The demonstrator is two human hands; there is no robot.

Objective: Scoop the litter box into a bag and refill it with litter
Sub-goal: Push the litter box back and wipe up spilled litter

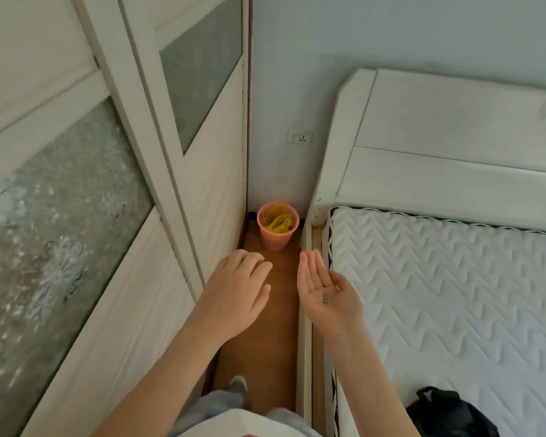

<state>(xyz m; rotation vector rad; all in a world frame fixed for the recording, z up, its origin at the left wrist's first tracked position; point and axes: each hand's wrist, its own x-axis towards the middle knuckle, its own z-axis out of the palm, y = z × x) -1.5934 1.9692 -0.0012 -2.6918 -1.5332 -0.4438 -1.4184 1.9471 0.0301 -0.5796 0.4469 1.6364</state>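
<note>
While both arms reach forward at the lower centre of the frame, the left hand [234,291] hangs palm down with fingers loosely spread, holding nothing. Just right of it, the right hand [327,290] lies palm up, fingers straight, with 1 small dark speck [324,297] resting on the palm (too small to identify). Above the hands, at centre frame, a pink basket [277,230] lined with a yellow bag [278,220] stands on the brown floor [265,342] in the corner, beside the white bed frame [344,171].
</note>
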